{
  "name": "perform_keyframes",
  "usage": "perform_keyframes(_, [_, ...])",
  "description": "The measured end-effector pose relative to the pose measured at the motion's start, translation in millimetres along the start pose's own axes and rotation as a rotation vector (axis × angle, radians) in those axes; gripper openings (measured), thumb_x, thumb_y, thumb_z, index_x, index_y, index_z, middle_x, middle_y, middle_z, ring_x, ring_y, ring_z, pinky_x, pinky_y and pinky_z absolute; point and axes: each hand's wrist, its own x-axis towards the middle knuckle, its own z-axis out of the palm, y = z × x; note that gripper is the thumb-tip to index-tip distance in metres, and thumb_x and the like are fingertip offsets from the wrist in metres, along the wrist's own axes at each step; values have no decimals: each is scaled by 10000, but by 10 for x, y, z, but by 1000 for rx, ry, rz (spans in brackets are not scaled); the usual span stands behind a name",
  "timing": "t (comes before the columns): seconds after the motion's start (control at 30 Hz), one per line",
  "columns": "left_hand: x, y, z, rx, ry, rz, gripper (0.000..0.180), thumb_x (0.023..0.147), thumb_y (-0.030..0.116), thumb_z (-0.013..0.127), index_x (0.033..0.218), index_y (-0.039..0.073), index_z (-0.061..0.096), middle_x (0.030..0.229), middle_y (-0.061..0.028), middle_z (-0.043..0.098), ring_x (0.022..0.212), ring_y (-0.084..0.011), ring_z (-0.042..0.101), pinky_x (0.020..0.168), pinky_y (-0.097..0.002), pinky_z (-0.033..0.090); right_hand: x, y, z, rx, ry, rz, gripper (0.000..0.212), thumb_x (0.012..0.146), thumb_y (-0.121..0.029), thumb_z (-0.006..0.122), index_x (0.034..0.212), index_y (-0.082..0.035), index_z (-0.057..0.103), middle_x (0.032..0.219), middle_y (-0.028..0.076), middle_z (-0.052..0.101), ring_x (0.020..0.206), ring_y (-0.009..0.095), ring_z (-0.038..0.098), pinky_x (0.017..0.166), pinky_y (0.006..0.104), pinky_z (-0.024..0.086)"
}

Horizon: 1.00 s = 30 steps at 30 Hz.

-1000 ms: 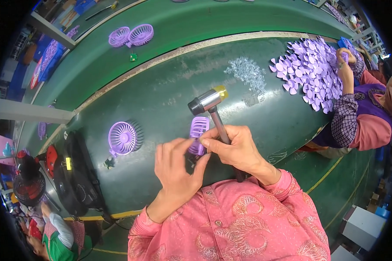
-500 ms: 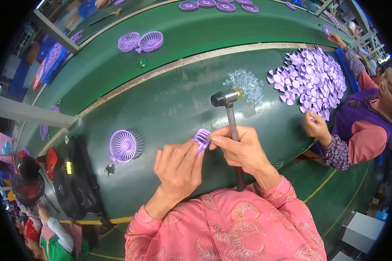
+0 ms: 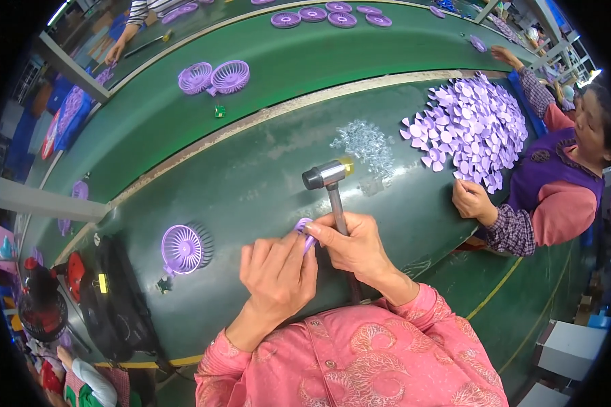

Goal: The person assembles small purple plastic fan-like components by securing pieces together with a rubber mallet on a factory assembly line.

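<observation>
My left hand (image 3: pixel 278 275) is closed on a small purple slotted plastic part (image 3: pixel 304 225), mostly covered by fingers. My right hand (image 3: pixel 357 247) pinches the part's other side with thumb and fingertips. That same hand also holds a two-faced mallet (image 3: pixel 329 175), with one black face, one yellow face and a metal head. The mallet stands head up, its dark handle passing through the hand toward my shirt. To the left on the table lies a round purple fan housing (image 3: pixel 182 249) with ribs, a small dark circuit board (image 3: pixel 163 285) beside it.
Clear small plastic pieces (image 3: pixel 368 146) lie beyond the mallet, beside a large heap of purple fan blades (image 3: pixel 478 129). A co-worker's hand (image 3: pixel 475 202) rests near the heap. Purple fan housings (image 3: pixel 230 77) sit on the green belt (image 3: pixel 285 61). A black bag (image 3: pixel 119 292) is at left.
The slotted part has turned between my hands and shows less of its slots. At the far left, another person's arm in a striped sleeve has appeared. The co-worker's far hand has released a purple part.
</observation>
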Motion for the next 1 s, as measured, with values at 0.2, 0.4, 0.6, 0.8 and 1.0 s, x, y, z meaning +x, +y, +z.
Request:
perform_keyframes(0.2, [20, -44, 12, 15, -9, -9, 196, 743, 63, 725, 928, 18, 679, 911, -42, 666, 692, -197, 565, 607, -334, 372, 27, 37, 3, -90, 21, -70, 194, 931, -176, 685, 975, 12, 700, 600, -66, 497, 460, -1, 380, 393, 209, 249])
perform_keyframes(0.4, [18, -71, 13, 2, 15, -28, 198, 739, 59, 727, 925, 16, 673, 898, -43, 657, 692, -202, 566, 603, -336, 370, -24, 112, 63, -281, 83, -210, 187, 935, -129, 670, 1043, 23, 685, 606, -71, 496, 463, 4, 386, 402, 214, 250])
perform_keyframes(0.6, [45, -124, 26, -43, 21, -33, 188, 738, 51, 722, 915, 15, 671, 876, -45, 655, 691, -213, 568, 595, -339, 379, -45, 112, 45, -349, 40, -232, 239, 938, -67, 631, 1161, 8, 672, 625, -81, 491, 486, 4, 390, 424, 209, 260])
perform_keyframes(0.8, [50, -101, 18, -45, 42, -38, 180, 742, 61, 730, 909, 21, 674, 865, -50, 663, 698, -219, 575, 586, -337, 405, -133, 120, 50, -210, -3, -166, 320, 939, -28, 602, 1256, 9, 617, 617, -91, 442, 479, -1, 346, 425, 206, 242])
perform_keyframes(1.0, [74, -159, -34, -148, -28, -148, 127, 773, 10, 726, 891, 6, 680, 903, -101, 670, 693, -253, 601, 603, -318, 486, -63, 130, -94, -15, -71, -28, 263, 944, -84, 611, 1194, -16, 662, 664, -60, 516, 499, 13, 427, 426, 208, 298])
